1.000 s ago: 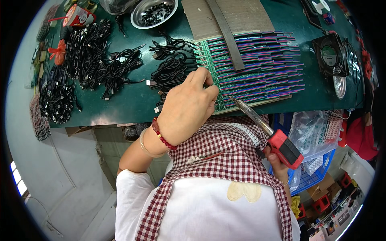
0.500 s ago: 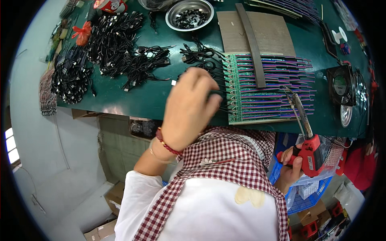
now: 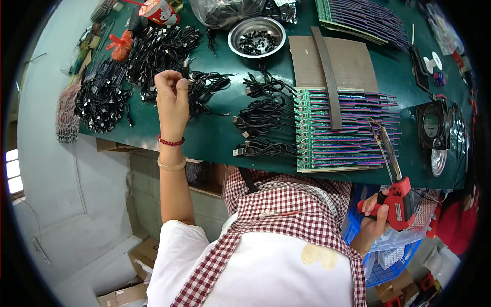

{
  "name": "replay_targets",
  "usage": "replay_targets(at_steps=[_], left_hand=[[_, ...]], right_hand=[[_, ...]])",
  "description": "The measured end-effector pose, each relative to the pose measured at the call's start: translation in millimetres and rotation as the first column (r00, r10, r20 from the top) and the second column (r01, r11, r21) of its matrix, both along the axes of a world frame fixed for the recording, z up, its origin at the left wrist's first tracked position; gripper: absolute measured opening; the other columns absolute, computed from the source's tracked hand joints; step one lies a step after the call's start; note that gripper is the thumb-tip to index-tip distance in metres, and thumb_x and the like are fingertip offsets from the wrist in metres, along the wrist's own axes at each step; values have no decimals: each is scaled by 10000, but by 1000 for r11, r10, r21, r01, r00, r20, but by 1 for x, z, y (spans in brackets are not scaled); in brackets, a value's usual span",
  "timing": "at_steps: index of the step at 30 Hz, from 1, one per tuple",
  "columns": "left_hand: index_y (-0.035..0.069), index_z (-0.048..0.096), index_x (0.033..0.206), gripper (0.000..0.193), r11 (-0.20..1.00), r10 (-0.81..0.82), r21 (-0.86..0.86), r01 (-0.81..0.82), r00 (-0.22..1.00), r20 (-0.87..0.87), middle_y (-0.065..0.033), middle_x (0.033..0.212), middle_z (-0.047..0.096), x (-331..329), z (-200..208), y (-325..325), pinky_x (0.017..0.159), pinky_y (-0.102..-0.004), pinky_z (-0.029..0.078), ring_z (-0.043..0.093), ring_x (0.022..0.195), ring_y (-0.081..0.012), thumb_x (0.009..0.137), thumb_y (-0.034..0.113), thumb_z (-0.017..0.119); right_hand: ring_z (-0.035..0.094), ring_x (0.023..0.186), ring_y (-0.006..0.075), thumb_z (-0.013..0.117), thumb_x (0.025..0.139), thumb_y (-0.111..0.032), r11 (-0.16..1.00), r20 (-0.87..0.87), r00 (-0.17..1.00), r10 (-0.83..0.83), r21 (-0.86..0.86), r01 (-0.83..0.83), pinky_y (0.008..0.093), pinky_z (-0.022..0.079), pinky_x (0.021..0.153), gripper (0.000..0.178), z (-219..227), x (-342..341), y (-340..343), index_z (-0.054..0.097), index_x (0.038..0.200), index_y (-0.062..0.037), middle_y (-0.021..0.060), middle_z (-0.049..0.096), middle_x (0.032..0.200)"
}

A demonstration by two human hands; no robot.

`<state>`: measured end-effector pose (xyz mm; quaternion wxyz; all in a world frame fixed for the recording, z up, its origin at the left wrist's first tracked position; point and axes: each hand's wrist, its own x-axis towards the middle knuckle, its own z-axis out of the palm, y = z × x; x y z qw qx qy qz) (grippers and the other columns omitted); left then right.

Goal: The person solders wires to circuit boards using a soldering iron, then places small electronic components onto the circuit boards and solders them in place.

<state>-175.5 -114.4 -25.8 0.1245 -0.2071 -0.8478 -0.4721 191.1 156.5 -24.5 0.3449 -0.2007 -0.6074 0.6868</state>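
My left hand (image 3: 173,100) is over the black cable piles on the left, its thumb and fingers pinched on what looks like a black USB cable (image 3: 185,69), whose plug end sticks up past the fingertips. At the right, below the table edge, my right hand (image 3: 374,212) grips a red soldering gun (image 3: 400,207) by its handle, tip pointing up. That tip is close to the row of green circuit boards (image 3: 304,130), which have blue and pink wires (image 3: 353,146) on their right side. Coiled black USB cables (image 3: 261,115) run into their left side.
A dark flat bar (image 3: 327,77) lies across the wires and a cardboard sheet (image 3: 302,56). Behind stands a steel bowl (image 3: 255,24) of small black parts. A black fan (image 3: 433,115) and white spool (image 3: 432,61) are at the right; more wired boards (image 3: 365,20) lie at the back.
My left hand has moved left from the boards to the cable pile and pinches there. Coiled cables it covered now show. My right hand still holds the soldering gun; the view has shifted slightly.
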Motion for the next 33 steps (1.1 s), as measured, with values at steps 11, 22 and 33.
replay_targets(at_steps=[11, 22, 33], left_hand=[[36, 437, 982, 125, 550, -709, 830, -91, 475, 522, -103, 974, 516, 125, 31, 68, 664, -278, 534, 601, 755, -184, 882, -21, 487], [48, 549, 949, 307, 926, -338, -222, 304, 931, -137, -98, 996, 583, 159, 38, 79, 857, -387, 425, 565, 903, -251, 677, 31, 691], [20, 515, 756, 149, 622, -773, 75, 780, 596, 218, -86, 657, 537, 160, 33, 106, 454, -301, 429, 554, 520, -217, 696, -33, 641]], right_hand=[[596, 882, 224, 601, 830, -32, 979, 132, 988, 84, -196, -58, 340, 501, 790, 433, 37, -58, -34, 416, 1221, -14, 155, 568, 998], [559, 789, 105, 640, 831, -33, 980, 372, 911, 176, 20, -197, 251, 466, 707, 138, 51, -79, -36, 587, 955, -5, 36, 597, 862], [567, 772, 99, 638, 815, -6, 943, 364, 872, 326, -185, -275, 235, 464, 673, 106, 54, -79, -36, 603, 915, -7, 27, 607, 842]])
